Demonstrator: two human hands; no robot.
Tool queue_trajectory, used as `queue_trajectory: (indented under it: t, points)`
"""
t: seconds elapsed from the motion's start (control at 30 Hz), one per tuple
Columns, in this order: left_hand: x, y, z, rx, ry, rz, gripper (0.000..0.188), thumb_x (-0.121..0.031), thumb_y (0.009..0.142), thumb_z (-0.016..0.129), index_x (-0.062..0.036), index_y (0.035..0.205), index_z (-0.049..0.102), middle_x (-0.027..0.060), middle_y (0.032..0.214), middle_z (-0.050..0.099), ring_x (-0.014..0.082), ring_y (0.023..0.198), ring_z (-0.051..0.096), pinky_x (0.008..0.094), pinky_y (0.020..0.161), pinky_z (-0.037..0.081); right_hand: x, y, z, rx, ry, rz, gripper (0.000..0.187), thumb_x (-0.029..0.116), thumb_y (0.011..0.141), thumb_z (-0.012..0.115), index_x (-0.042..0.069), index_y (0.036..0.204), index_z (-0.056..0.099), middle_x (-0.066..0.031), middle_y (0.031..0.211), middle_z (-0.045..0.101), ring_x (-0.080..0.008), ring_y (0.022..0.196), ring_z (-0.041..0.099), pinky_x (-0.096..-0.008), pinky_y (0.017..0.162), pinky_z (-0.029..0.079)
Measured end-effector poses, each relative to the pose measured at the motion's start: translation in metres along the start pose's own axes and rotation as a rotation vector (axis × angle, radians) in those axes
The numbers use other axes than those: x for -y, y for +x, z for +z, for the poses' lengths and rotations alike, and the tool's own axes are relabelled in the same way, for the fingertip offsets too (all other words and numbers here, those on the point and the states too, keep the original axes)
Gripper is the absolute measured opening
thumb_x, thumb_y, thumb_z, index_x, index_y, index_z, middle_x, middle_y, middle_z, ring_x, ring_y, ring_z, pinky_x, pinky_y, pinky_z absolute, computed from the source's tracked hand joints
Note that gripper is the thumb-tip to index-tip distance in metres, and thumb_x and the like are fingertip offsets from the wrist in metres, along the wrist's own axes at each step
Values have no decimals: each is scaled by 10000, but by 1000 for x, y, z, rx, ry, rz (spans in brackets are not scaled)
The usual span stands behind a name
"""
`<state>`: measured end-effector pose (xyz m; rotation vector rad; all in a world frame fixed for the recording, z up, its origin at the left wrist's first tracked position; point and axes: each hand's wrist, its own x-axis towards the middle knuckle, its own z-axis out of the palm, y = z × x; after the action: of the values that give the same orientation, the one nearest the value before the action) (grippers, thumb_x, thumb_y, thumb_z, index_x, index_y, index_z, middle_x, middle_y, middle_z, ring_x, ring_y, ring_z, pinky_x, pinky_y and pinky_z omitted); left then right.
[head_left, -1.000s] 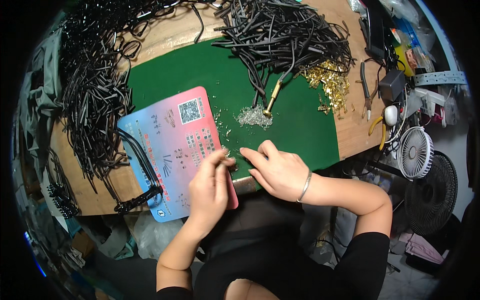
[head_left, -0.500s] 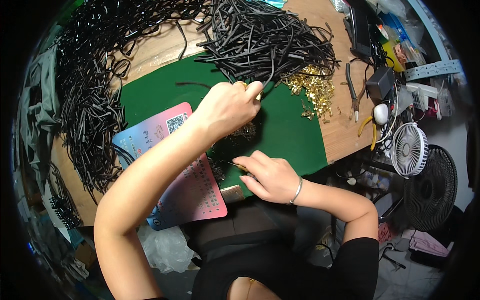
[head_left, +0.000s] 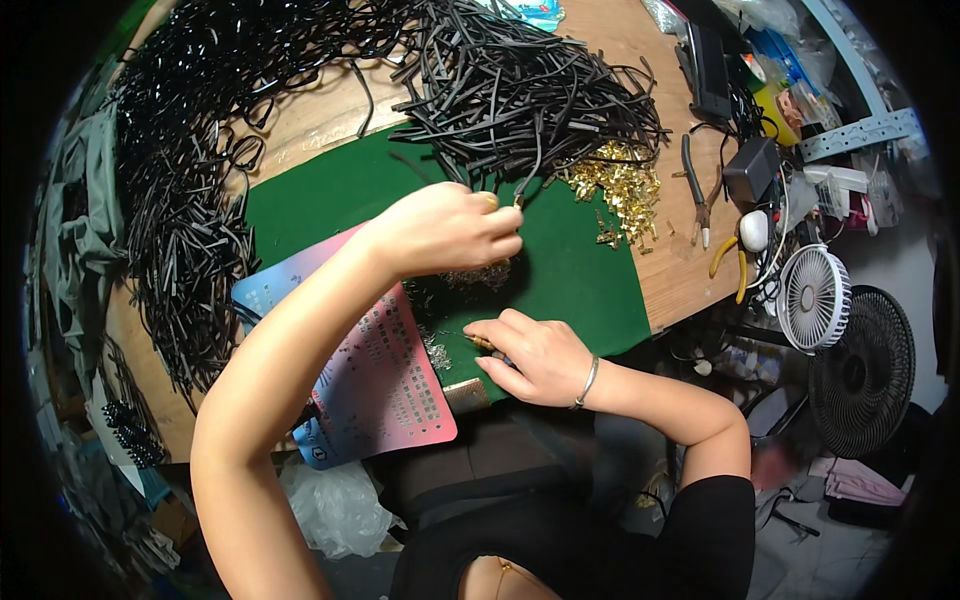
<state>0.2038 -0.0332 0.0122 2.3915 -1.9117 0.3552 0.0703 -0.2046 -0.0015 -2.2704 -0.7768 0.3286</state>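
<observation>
Left hand (head_left: 450,228) is stretched out across the green mat (head_left: 330,195) with its grip pinched narrow on the end of one black cord (head_left: 532,165) that trails back into the big heap of black cords (head_left: 520,90); holding it right at the tip makes sense to me, since that's the end you'd want free and pointing at you; the right hand (head_left: 530,355) sits close to the body at the mat's near edge, fingers curled tight around a small brass-looking piece (head_left: 482,342), though I can't quite tell what it is from here; between the two hands there's a little scatter of tiny silvery bits (head_left: 475,278) on the mat, parked right where either hand can dip in; a pile of gold terminals (head_left: 620,185) sits off to the right, just past the cord heap, again within easy reach; the pink and blue card (head_left: 385,385) lies under the left forearm, half over the mat; more looped black cords (head_left: 180,230) are stacked down the left of the wooden worktop (head_left: 690,270); pliers (head_left: 695,190), a small white fan (head_left: 812,298) and a black fan (head_left: 865,370) are pushed off to the right, out of the working zone.
</observation>
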Motion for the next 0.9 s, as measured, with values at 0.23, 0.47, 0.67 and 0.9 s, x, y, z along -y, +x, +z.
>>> queue_trajectory:
  t: [0.23, 0.47, 0.67, 0.9]
  points:
    - [-27, -31, -61, -1017, -634, -814, 149, 40, 829, 585, -30, 960, 583, 25, 797, 640, -4, 578, 452, 144, 474, 334, -17, 0, -37, 107, 305, 114, 253, 157, 859, 547, 25, 1075, 557, -137, 981, 587, -271, 898, 602, -340, 805, 477]
    - [-138, -64, -69, -949, -1194, -1273, 181, -3, 846, 583, -9, 1017, 524, 15, 843, 567, 52, 698, 501, 180, 621, 407, -82, 17, -93, -298, -396, 516, 235, 226, 799, 541, -7, 795, 570, -213, 776, 603, -376, 779, 595, -447, 690, 471]
    - [-180, -78, -60, -958, -1387, -1478, 171, -82, 894, 530, 6, 1040, 517, 19, 829, 535, 72, 714, 501, 205, 668, 402, -86, 24, -93, -191, -231, 574, 215, 197, 758, 549, -4, 827, 585, -214, 805, 613, -357, 793, 602, -435, 709, 473]
    - [-179, -54, -50, -867, -1626, -1385, 137, -69, 910, 513, -6, 1029, 490, 27, 787, 543, 77, 675, 548, 206, 643, 451, -96, 20, -86, -209, -370, 439, 205, 166, 733, 551, -29, 793, 571, -236, 771, 595, -375, 772, 589, -441, 719, 469]
